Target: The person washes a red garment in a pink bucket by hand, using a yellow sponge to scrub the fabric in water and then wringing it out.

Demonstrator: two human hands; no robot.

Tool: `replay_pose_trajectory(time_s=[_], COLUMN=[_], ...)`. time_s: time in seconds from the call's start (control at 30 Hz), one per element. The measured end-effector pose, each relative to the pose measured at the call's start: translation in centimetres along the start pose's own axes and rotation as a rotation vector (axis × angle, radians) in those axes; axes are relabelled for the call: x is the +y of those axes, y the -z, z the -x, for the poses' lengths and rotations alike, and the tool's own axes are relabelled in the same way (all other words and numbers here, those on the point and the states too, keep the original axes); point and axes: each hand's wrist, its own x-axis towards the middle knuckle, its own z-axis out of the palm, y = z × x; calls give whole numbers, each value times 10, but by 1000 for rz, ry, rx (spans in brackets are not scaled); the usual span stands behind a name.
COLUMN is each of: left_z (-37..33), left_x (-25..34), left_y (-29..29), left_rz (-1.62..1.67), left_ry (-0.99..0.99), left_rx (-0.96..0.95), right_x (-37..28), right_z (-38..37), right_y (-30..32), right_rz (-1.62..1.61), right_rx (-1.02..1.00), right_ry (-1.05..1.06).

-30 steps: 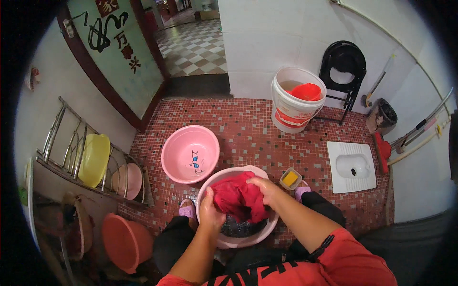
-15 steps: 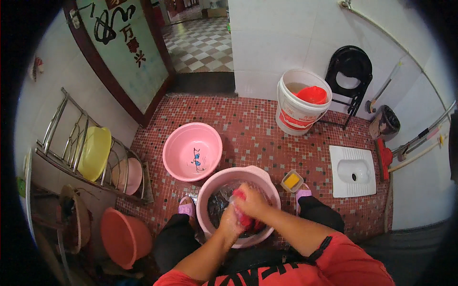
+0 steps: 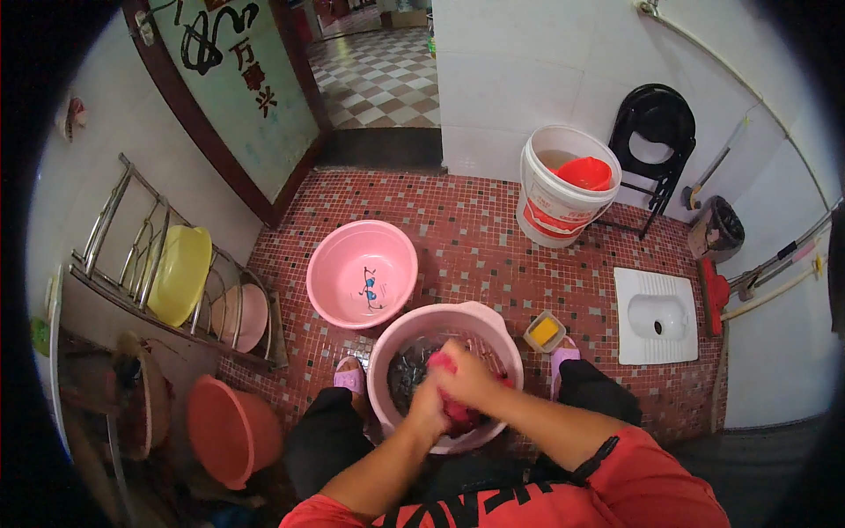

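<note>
Between my legs stands a large pink washbasin (image 3: 480, 315) with dark water and dark wet cloth in it. Over this basin, my left hand (image 3: 428, 409) and my right hand (image 3: 468, 380) press together around a wet red cloth (image 3: 458, 412). Both sets of fingers are closed on the cloth, and part of it bulges out above them. More red fabric lies in the basin under my right wrist. How much cloth sits inside the grip is hidden by the hands.
An empty pink basin (image 3: 387, 238) is ahead on the left. By my right foot sits a small tub (image 3: 545, 332) with a yellow bar. Farther off are a white bucket (image 3: 547, 211) holding a red scoop (image 3: 588, 173), a folded black chair (image 3: 650, 132) and a squat toilet (image 3: 629, 343). A metal rack (image 3: 114, 295) stands left.
My hands stay pressed together on the red cloth over the basin, with a slight shift in their grip. The whole view has swung a little, moving the surroundings slightly right.
</note>
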Motion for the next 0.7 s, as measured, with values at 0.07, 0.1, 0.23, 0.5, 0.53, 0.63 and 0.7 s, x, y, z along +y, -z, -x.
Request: replay_pose_trajectory(time_s=[0.07, 0.1, 0.23, 0.5, 0.53, 0.63, 0.7], left_z=[-20, -27, -6, -43, -40, -2, 6], left_x=[4, 4, 5, -6, -8, 5, 1], left_y=[28, 41, -13, 72, 68, -23, -39], left_rz=[62, 74, 195, 223, 141, 101, 189], left_ry=[-78, -93, 201, -69, -51, 273, 209], left_rx=[44, 100, -101, -289, -239, 18, -56], right_x=[-25, -21, -6, -27, -14, 6, 6], right_z=[27, 31, -2, 34, 28, -12, -16], right_y=[-17, -25, 11, -25, -22, 17, 19], right_rz=[100, 112, 46, 174, 102, 14, 54], right_rx=[-131, -81, 75, -219, -157, 159, 179], right_ry=[138, 264, -23, 227, 174, -69, -21])
